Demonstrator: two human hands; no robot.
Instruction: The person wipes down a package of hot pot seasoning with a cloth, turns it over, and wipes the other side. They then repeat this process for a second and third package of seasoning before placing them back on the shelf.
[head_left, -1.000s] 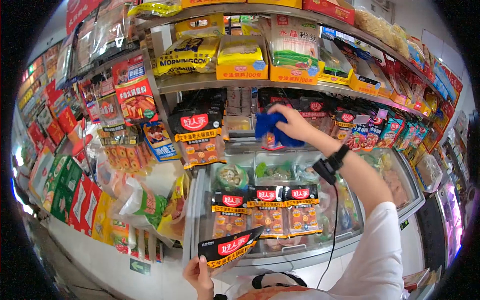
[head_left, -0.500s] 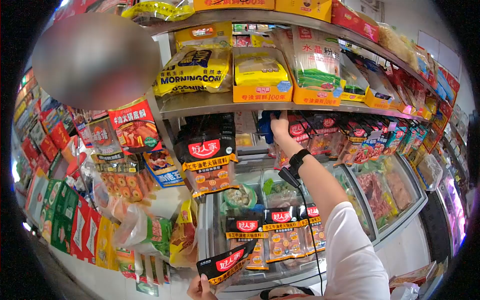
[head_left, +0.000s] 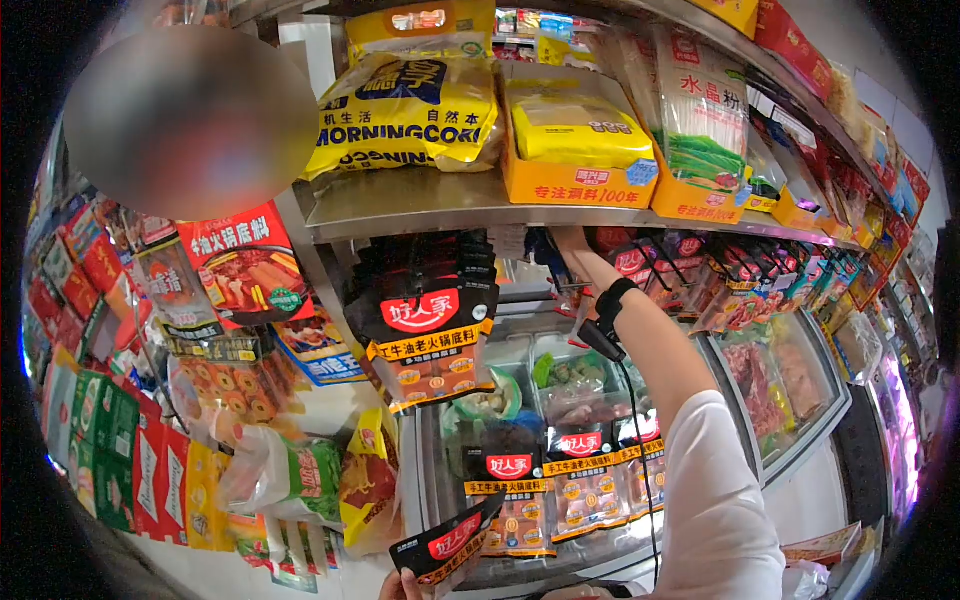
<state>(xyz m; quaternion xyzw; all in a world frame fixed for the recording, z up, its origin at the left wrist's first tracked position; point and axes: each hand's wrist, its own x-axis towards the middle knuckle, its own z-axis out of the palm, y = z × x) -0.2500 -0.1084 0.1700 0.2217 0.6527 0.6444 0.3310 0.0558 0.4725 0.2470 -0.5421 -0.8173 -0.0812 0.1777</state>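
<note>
My left hand (head_left: 400, 585), low in the view, pinches a black and orange food packet (head_left: 445, 545) by its edge. Reaching under the metal shelf, my right hand (head_left: 573, 245) holds a dark blue cloth (head_left: 546, 252) by the hanging rods; the shelf edge partly hides its fingers. Left of that hand hangs a row of black packets (head_left: 425, 325) with orange bands. Below, similar packets (head_left: 585, 485) lie side by side on the glass lid of a freezer.
The metal shelf (head_left: 420, 208) carries yellow bags (head_left: 400, 115) and orange display boxes (head_left: 580, 185). More packets (head_left: 745, 285) hang at the right. Red packs (head_left: 250, 265) and a tied plastic bag (head_left: 280, 475) are on the left. A black cable (head_left: 645, 450) hangs from my right wrist.
My right hand has moved back from above the freezer to under the shelf, with the blue cloth. My left hand still holds the packet, now lower. The view has come closer to the shelf.
</note>
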